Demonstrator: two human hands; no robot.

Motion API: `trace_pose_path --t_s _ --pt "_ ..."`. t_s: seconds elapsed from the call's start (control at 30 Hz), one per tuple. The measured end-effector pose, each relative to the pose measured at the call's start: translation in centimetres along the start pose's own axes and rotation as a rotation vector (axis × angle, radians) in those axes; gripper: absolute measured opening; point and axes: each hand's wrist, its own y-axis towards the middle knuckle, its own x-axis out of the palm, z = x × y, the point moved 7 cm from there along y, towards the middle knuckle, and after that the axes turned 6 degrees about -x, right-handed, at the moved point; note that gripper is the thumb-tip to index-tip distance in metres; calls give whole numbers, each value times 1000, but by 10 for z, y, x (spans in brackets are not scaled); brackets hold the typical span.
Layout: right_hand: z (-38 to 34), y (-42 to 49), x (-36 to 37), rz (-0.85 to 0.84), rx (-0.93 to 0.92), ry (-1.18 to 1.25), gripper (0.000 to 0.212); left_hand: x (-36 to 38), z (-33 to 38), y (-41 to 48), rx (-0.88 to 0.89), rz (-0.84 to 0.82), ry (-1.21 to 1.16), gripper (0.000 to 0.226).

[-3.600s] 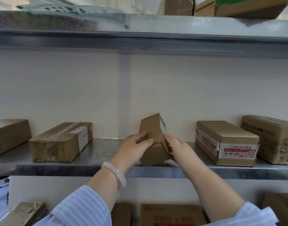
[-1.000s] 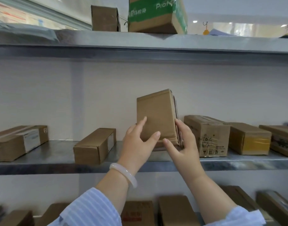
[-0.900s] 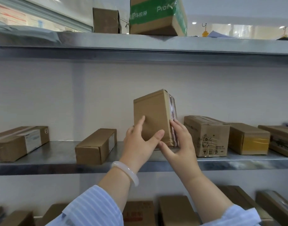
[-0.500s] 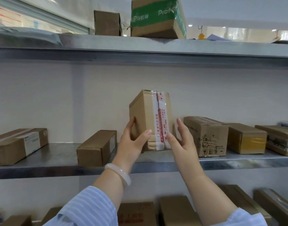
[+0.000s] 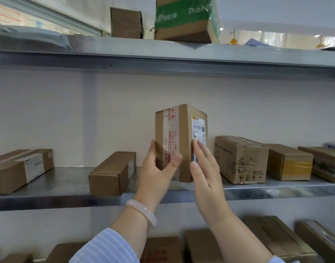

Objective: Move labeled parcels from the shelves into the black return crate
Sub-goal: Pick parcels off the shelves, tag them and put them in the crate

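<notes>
Middle shelf (image 5: 68, 198): parcel (image 5: 183, 133) is stood upright near front edge, mid-length. It is clasped at left side by left hand (image 5: 157, 177); right hand (image 5: 204, 171) is laid flat, fingers straight, on label (image 5: 199, 128). Step judged: label being checked. Next: firmer grasp needed; crate not seen.

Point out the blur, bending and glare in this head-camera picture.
Head view: the upper shelf edge bows from the wide lens; the top left corner is smeared; the label on the upright box is too soft to read; the left hand has a blurred thumb; the bright background at top right is washed out.
</notes>
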Motion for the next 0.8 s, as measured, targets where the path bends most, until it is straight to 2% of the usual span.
trace_pose_path --t_s 0.13,0.27,0.37,0.47,0.57,0.63,0.8 --pt "-6 0 7 -24 -27 -62 46 5 -7 4 -15 -33 -64 83" --pt "3 2 -2 0 -11 -102 48 -2 -19 9 -107 -45 -230 70" --pt "11 9 -16 66 66 -73 45 -5 -29 13 -168 -48 -344 82" --pt "19 12 -16 33 155 97 50 0 -33 12 -213 -83 -425 71" --pt "21 11 -16 32 171 109 57 6 -32 11 -222 -101 -440 67" --pt "27 11 -16 35 194 100 61 7 -36 13 -237 -90 -439 55" --pt "30 12 -19 71 188 116 64 10 -28 15 -135 -111 -266 34"
